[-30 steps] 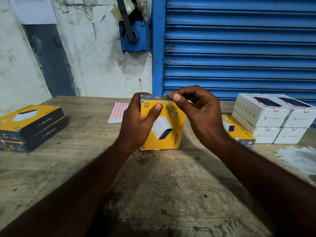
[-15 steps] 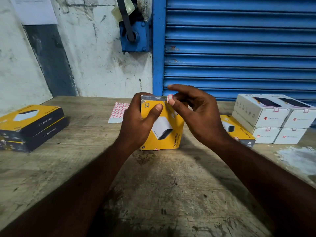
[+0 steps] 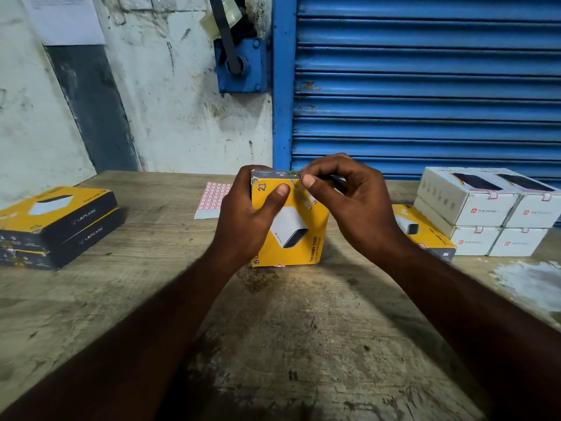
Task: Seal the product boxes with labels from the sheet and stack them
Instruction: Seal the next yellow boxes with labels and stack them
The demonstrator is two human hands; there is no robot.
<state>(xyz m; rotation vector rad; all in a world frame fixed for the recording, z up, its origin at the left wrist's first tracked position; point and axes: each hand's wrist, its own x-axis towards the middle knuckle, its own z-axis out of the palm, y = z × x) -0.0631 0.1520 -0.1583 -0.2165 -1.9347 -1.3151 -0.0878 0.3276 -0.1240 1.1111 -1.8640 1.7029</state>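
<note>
The job looks partly done. Over on the right of the worktop (image 3: pixel 273 329), four white boxes (image 3: pixel 485 214) sit stacked two on two, each with a small red-edged label folded over its flap, so I'd count those as sealed and stacked. Just beside them a flat yellow box (image 3: pixel 425 232) lies on its back; I cannot tell whether it is sealed. At the far left, two Lapcare boxes (image 3: pixel 57 220) rest one on the other, their flaps out of sight. In the middle, a yellow Thumby Trio box (image 3: pixel 291 235) stands upright on the worktop. The left hand (image 3: pixel 246 220) grips it, thumb across the front face. The right hand (image 3: pixel 349 202) pinches thumb and forefinger together at the box's top front edge, seemingly setting a label there, though the label itself is too small to make out. The label sheet (image 3: pixel 214 199) lies behind the left hand. This box has yet to be stacked.
</note>
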